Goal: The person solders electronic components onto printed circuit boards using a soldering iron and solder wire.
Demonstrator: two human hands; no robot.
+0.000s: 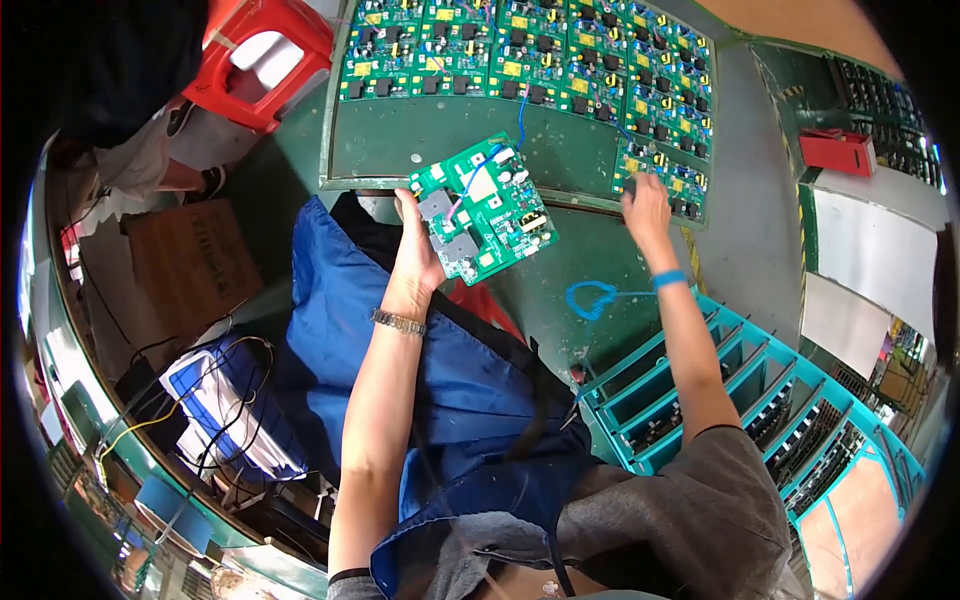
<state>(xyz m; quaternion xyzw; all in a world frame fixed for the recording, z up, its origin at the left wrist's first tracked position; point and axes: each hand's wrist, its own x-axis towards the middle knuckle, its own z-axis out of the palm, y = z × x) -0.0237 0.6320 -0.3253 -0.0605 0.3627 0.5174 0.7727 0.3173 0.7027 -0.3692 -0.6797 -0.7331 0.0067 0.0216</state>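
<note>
Grey sleeve lies nearest; beyond, the left hand clasps a green circuit board by its left edge, long axis slanting away leftward. Well right of it, the right hand bends over corner boards on the tray, its grip too hidden to tell.

Dark printed characters stood on the brown rectangular cardboard box toward nine o'clock; white print on the green rectangular circuit board, toward twelve, was too small to read.

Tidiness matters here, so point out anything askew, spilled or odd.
Loose black and yellow cables tangle around the blue-and-white bundle at lower left, looking untidy against the orderly rows of circuit boards. I see no spill or clear damage.
</note>
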